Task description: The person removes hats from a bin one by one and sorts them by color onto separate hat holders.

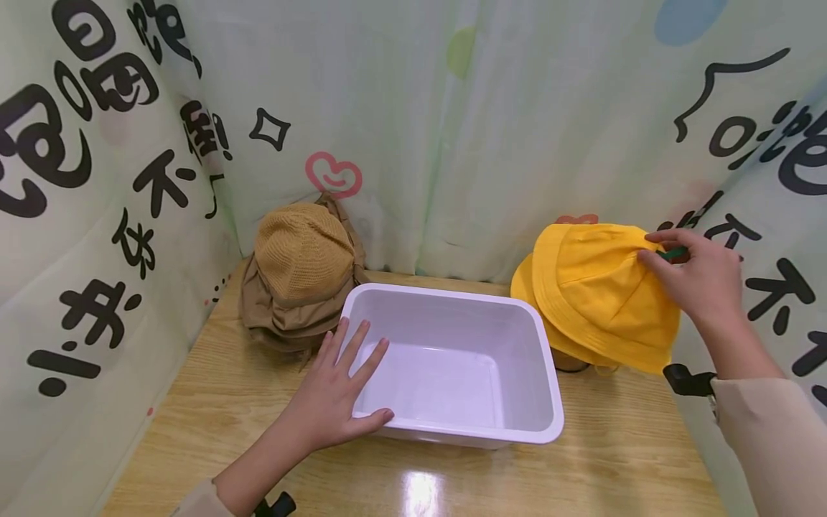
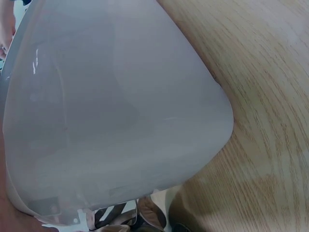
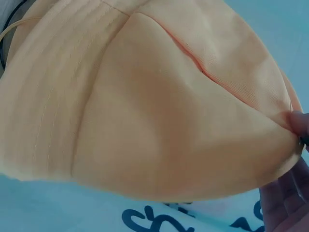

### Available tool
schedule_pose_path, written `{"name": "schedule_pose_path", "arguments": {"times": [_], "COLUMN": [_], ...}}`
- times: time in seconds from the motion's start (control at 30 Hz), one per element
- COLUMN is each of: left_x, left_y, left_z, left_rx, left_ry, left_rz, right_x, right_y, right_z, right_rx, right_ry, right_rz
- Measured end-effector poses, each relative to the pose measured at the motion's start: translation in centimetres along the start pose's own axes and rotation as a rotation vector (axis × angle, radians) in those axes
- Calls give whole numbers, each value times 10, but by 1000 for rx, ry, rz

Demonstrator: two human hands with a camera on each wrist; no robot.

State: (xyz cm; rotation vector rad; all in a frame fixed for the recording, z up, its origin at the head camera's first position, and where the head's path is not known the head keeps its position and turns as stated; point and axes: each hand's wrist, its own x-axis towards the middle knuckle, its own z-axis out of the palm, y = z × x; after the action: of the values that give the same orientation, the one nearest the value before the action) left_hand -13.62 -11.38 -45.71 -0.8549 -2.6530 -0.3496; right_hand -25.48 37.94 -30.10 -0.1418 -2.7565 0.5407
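A yellow bucket hat (image 1: 591,287) tilts at the right, above the table's back right side. My right hand (image 1: 701,276) pinches the top of its crown between thumb and fingers. Something small and green (image 1: 673,253) shows at those fingertips. In the right wrist view the seamed yellow crown (image 3: 145,111) fills most of the picture. A white plastic basin (image 1: 549,402) stands mid-table with nothing inside. My left hand (image 1: 329,395) lies with spread fingers over its left rim. The left wrist view shows the basin's outer wall (image 2: 116,106) close up.
Brown hats, a tan knitted one (image 1: 304,248) on top, sit in a pile left of the basin. More yellow brim and a dark cord (image 1: 571,366) show under the yellow hat. Printed curtains (image 1: 413,129) enclose the wooden table (image 1: 258,402) at the back and sides.
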Motion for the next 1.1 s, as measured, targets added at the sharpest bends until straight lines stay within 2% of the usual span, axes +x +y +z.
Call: {"name": "schedule_pose_path", "arguments": {"times": [0.2,0.43,0.67,0.93,1.1], "left_x": [0,0,2,1,0], "left_y": [0,0,1,2,-1], "left_z": [1,1,1,0,-1], "left_rx": [2,0,4,1,-21], "left_ry": [-1,0,-6,0,-26], "left_rz": [3,4,4,0,-19], "right_x": [8,13,12,11,8], "right_y": [-7,-11,-10,-1,0], "right_z": [-3,11,24,33,41], "right_rx": [-2,-21,-17,-18,30], "right_ry": [43,-17,-11,-53,-35], "right_rz": [-11,-34,-8,16,-20]}}
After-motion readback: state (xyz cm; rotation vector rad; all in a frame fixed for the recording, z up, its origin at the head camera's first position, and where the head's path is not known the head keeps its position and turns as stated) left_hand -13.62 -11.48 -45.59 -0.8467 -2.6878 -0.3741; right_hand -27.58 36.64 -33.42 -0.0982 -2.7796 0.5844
